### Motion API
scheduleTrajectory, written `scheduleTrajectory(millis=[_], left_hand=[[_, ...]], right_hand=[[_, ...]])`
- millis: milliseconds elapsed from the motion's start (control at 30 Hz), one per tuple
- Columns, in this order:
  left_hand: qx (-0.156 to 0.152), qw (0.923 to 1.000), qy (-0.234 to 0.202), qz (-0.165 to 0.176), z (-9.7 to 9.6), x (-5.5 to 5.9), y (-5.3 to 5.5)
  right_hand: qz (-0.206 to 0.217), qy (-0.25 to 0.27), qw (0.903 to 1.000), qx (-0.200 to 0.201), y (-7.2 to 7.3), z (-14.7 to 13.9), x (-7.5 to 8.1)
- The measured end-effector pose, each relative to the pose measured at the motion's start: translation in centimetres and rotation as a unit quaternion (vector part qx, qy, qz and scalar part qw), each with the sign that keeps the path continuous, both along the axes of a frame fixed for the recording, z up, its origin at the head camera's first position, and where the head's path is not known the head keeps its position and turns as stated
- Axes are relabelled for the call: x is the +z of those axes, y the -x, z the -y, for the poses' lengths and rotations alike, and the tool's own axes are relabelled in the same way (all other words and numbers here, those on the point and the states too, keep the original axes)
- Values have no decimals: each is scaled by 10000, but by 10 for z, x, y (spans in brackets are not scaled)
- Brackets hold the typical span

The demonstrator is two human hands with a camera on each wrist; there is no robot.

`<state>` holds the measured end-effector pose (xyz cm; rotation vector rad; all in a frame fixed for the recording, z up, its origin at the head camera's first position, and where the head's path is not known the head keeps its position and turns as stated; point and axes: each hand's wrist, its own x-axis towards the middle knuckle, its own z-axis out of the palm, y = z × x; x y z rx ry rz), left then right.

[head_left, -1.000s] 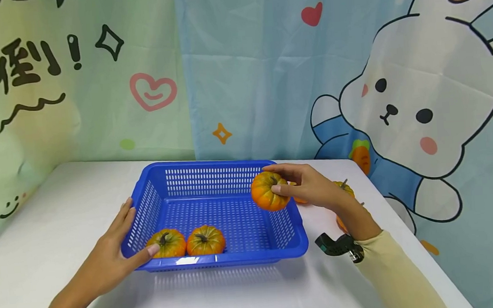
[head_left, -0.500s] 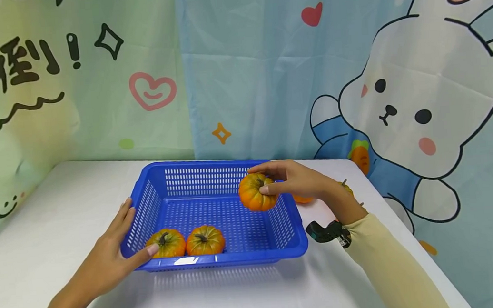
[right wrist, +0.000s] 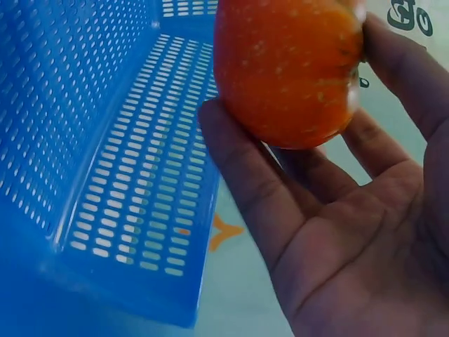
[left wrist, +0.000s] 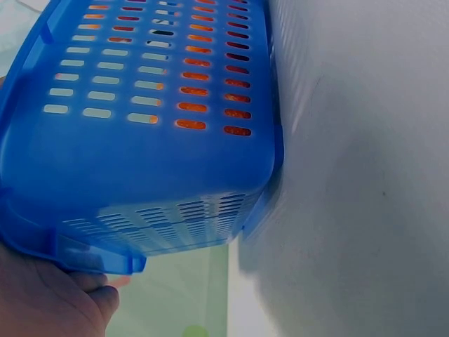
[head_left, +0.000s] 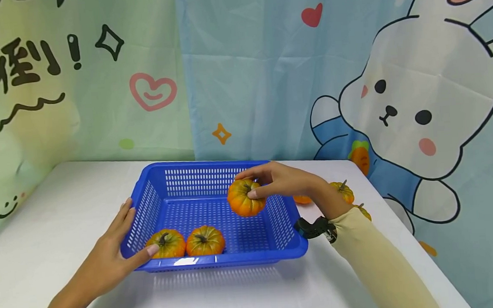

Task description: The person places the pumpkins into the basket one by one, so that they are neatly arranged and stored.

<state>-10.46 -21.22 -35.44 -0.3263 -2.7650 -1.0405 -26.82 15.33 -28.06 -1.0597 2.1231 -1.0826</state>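
Note:
My right hand (head_left: 283, 180) holds a small orange-and-yellow pumpkin (head_left: 242, 199) by its sides, above the right part of a blue plastic basket (head_left: 219, 259). From below, the right wrist view shows the pumpkin's orange underside (right wrist: 287, 77) between thumb and fingers. On the near left corner of the basket, my left hand (head_left: 112, 256) grips the rim, its thumb over the front edge and its fingers along the left side. Two similar pumpkins lie inside along the front wall: the left one (head_left: 172, 245) by my thumb, the other (head_left: 205, 240) beside it.
Right of the basket, more pumpkins lie on the white table (head_left: 222, 299): one (head_left: 342, 192) behind my right forearm, another (head_left: 364, 212) partly covered by the sleeve, and an orange one (head_left: 302, 199) at the basket's edge. A printed curtain (head_left: 259, 86) hangs behind the table.
My right hand has carried the pumpkin leftward, from the basket's right wall to farther over its inside. The left hand, the basket and the two pumpkins in it have stayed put.

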Motion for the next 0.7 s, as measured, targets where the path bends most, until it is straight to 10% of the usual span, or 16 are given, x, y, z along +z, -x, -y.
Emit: scheduleTrajectory(millis=[500,700], left_hand=[[-45,10000,-3,-23,1,-1,1],[-37,10000,29,-14,1,0,1]], right_hand=[[43,-920,9953,288,10,22,-10],[527,-1070,9879,989,11,28,-17]])
